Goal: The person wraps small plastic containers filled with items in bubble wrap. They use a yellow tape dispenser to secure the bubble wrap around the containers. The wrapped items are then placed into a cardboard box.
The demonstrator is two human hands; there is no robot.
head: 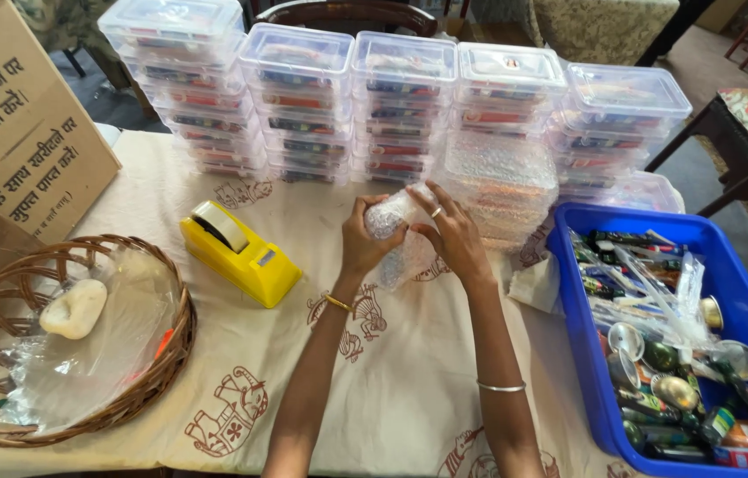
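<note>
- A brown cardboard box (15,124) with printed sides stands at the far left edge of the table.
- Below it, a round wicker basket (139,389) lined with a clear plastic sheet (91,354) holds a pale, rounded lump (74,309).
- A yellow tape dispenser (239,254) with its roll of clear tape sits on the cream tablecloth (391,389), which carries brown printed figures, between the basket and the hands.
- Along the back of the table, stacks of clear lidded plastic boxes (400,97) run in a row, each filled with colourful items.
- The left hand (367,239), a gold bangle on its wrist, is closed around the left side of a small bubble-wrapped bundle (389,215) held above the middle of the tablecloth, in front of the stacks.
- A loose tail of bubble wrap (411,259) hangs from the bundle down between the two hands.
- The right hand (453,237), with a ring on one finger and a silver bangle on the forearm, grips the right side of the same bundle, fingers curled over its top.
- Just behind the right hand, one stack (502,190) is covered in bubble wrap.
- At the far right, a blue plastic tub (582,354) holds a jumble of pens, small bottles and metal spoons.
</note>
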